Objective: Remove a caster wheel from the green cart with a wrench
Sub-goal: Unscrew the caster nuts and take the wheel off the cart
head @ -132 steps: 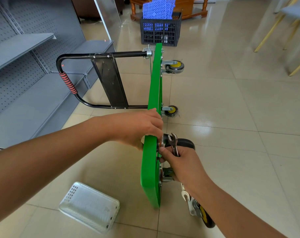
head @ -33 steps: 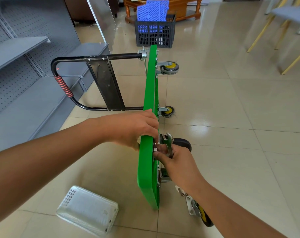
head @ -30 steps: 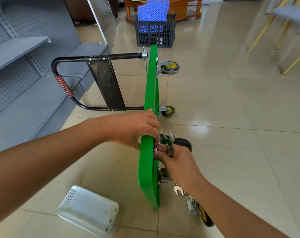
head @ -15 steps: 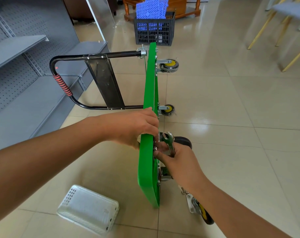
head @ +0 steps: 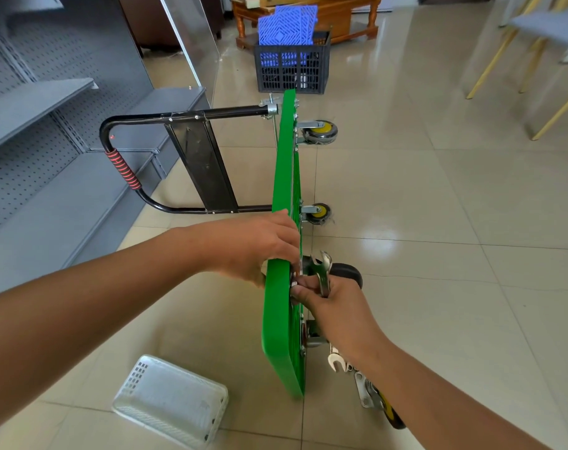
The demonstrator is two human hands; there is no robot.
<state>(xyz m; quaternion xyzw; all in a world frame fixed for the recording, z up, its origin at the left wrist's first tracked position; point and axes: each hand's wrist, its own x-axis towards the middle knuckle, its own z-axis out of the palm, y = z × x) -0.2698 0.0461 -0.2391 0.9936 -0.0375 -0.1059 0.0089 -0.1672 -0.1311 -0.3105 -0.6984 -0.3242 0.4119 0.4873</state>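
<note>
Green cart (head: 284, 287) on edge, centre floor | left hand (head: 260, 245) clasps its top rim | right hand (head: 329, 302) grasps wrench (head: 323, 271) at caster wheel (head: 347, 274) | white basket (head: 170, 402) at 7 o'clock, black crate (head: 292, 69) at 12.

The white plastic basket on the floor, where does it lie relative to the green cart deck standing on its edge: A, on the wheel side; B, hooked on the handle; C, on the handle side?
C: the white plastic basket lies on the floor on the same side of the green cart deck as the black handle, away from the caster wheels.
</note>
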